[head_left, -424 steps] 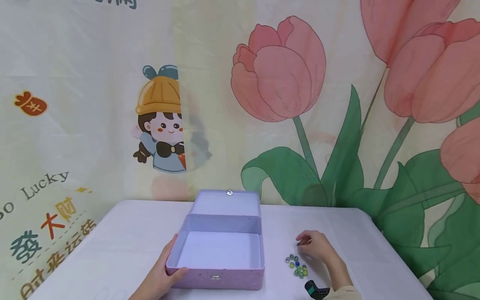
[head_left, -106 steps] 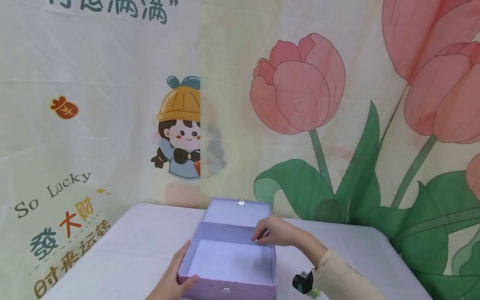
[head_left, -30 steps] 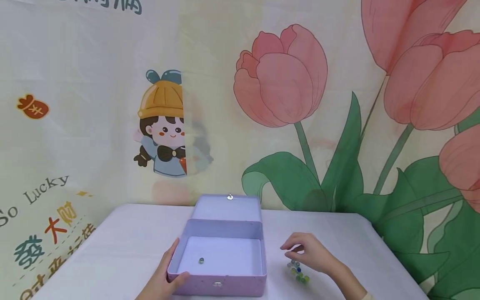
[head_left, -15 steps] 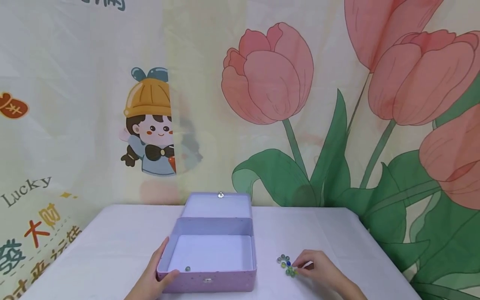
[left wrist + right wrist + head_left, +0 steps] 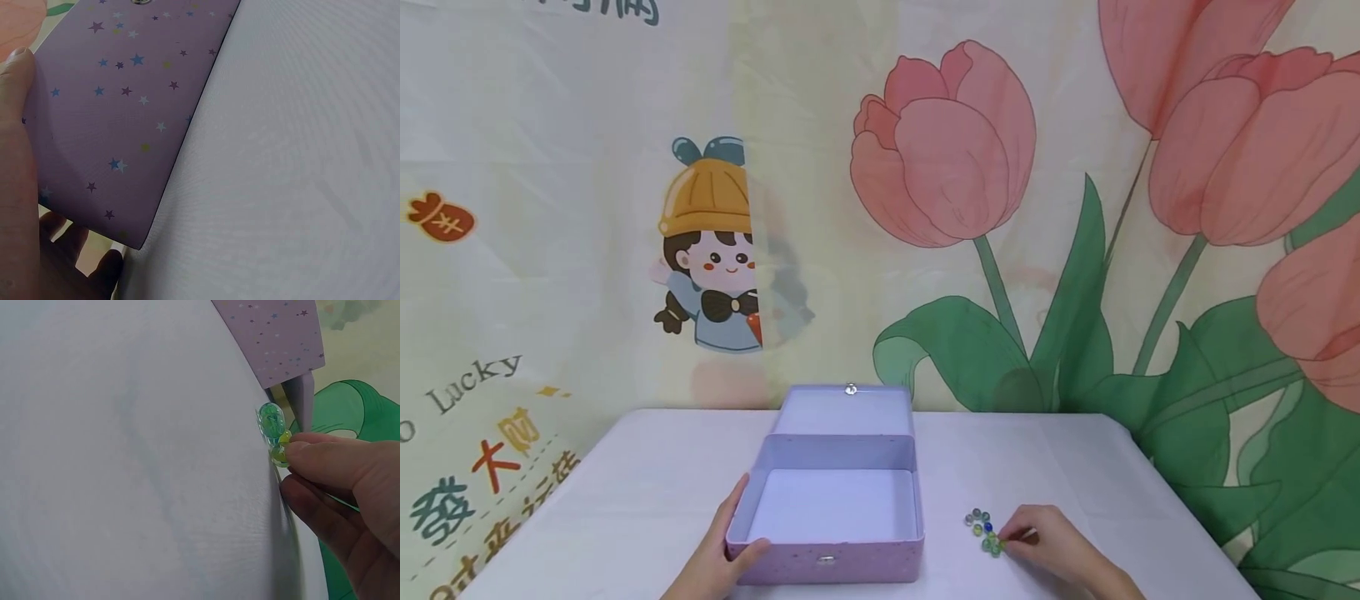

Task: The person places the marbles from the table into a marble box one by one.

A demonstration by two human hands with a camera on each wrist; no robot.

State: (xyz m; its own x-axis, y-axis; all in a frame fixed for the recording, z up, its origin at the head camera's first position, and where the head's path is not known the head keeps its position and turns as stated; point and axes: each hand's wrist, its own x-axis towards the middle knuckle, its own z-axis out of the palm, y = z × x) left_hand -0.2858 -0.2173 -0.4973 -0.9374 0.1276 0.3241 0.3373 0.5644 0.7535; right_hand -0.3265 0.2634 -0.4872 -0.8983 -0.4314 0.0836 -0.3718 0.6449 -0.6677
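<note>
Head view: gripped the purple box (image 5: 872,564) at its near left corner with the left hand (image 5: 711,560), with the thumb (image 5: 754,552) by the front rim and the fingers (image 5: 731,503) along the left side — probably to steady it against sliding. Had the lid (image 5: 850,412) folded back at the far edge, presumably to leave the top unobstructed. Set the right hand (image 5: 1056,542) beside the marbles (image 5: 987,546), gathered in a loose, winding group on the white table (image 5: 1037,454) to the right of the box, apparently within easy reach. Could not see the floor just behind the box's front wall. Noted a tulip-printed hanging (image 5: 947,167) and a cartoon figure (image 5: 718,258) behind the table, out of the way of both hands.

Left wrist view: held the corner from two faces, with the fingers bent round the side — likely firmer than a flat push. Saw star prints on the front, but no marbles.

Right wrist view: pinched, as far as could be seen, a yellow-green marble (image 5: 285,437) in the fingertips (image 5: 299,450), a hold suited to something small and round. Saw green marbles (image 5: 271,419) crowded close against it, perhaps easily nudged. Made out the box corner nearby, with its upright wall between marbles and interior.
</note>
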